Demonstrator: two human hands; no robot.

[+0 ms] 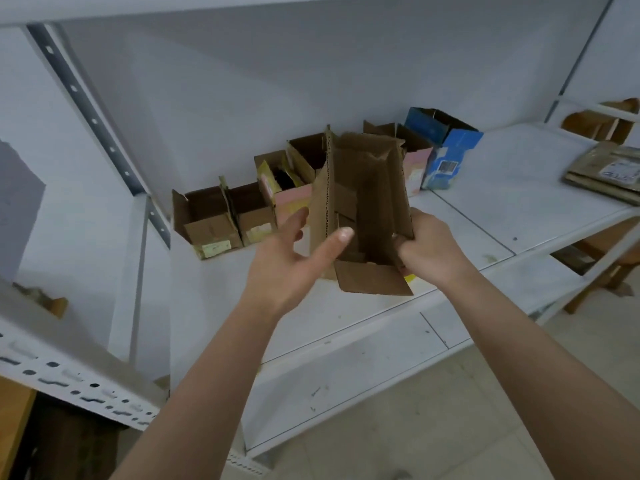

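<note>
Cardboard box [367, 202], open-topped, is held just above the white shelf [502, 192] — the right hand [429, 247] has its grip closed on the box's right wall, the left hand [287, 258] lies open, thumb across the left wall — before a row of small boxes [221, 216].

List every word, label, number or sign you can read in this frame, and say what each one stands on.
No text can be read in this frame.
barcode sticker on the blue box: print too blurred.
pale label on the leftmost brown box: too blurred.
white label on the flattened cardboard stack: dark marks, unreadable.
held cardboard box: no print shows.
</note>
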